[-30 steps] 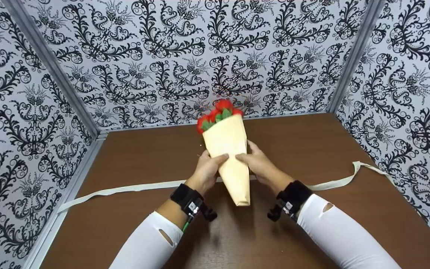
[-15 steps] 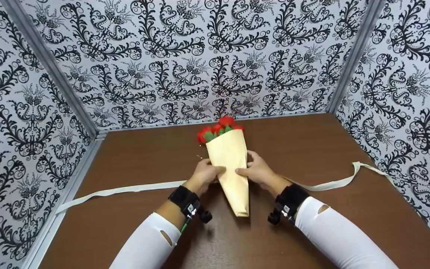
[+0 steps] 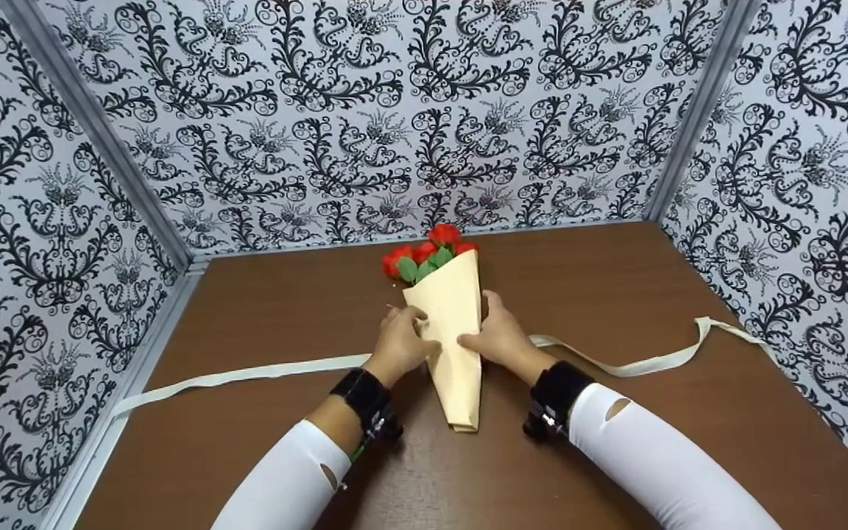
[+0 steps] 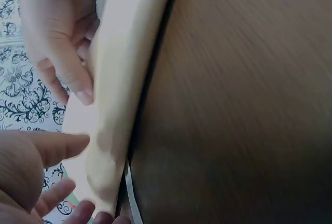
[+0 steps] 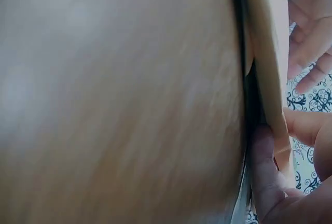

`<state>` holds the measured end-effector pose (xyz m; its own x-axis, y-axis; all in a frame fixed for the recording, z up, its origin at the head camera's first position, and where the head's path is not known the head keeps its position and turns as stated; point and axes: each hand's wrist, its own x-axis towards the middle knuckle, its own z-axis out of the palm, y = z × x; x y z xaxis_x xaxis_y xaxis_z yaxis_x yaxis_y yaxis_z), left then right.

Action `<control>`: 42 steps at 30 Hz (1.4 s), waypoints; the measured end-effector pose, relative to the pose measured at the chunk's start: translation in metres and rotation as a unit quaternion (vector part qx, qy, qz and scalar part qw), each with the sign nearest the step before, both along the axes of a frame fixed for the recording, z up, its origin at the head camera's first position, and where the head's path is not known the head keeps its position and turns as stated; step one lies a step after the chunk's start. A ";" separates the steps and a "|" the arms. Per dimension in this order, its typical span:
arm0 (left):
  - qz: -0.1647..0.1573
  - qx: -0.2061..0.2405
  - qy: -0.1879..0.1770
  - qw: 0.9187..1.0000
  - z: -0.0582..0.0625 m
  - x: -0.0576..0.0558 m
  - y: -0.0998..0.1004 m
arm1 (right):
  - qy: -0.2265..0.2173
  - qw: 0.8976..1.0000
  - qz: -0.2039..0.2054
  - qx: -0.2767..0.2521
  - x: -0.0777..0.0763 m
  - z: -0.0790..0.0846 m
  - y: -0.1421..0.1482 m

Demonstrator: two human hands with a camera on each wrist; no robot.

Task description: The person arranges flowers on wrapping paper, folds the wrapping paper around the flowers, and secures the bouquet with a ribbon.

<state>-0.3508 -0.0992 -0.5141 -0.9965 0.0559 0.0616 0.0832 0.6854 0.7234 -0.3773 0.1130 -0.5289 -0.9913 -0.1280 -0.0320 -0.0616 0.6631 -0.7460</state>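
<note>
A bouquet (image 3: 447,305) of red flowers with green leaves, wrapped in cream paper, lies on the brown table, flowers toward the back wall. A long pale ribbon (image 3: 269,370) passes across beneath it. My left hand (image 3: 398,340) touches the wrap's left side, its thumb and loosely spread fingers on the paper (image 4: 119,79). On the right edge, my right hand (image 3: 503,335) pinches the wrap, thumb on top; the right wrist view shows a finger (image 5: 263,156) tucked under the paper. The ribbon's middle is hidden by the bouquet and hands.
A wooden table (image 3: 284,442) stretches around the bouquet. Black-and-white patterned walls (image 3: 306,132) with grey corner posts (image 3: 100,132) enclose its back and sides. The ribbon's right end (image 3: 704,324) curls up near the right wall.
The bouquet has come down toward me onto the table, over the ribbon, and shifted slightly left. The fingers of my left hand have loosened and moved onto the paper's left side.
</note>
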 end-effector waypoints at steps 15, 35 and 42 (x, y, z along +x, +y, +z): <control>-0.055 -0.110 0.016 0.992 -0.004 0.000 0.003 | -0.036 0.998 0.016 0.052 -0.008 0.013 0.011; -0.100 -0.097 0.019 0.990 -0.001 -0.005 0.005 | -0.082 0.996 0.029 -0.002 -0.008 0.017 0.019; -0.083 -0.059 0.015 0.995 0.004 -0.008 -0.010 | -0.083 0.996 0.024 -0.003 -0.008 0.027 0.032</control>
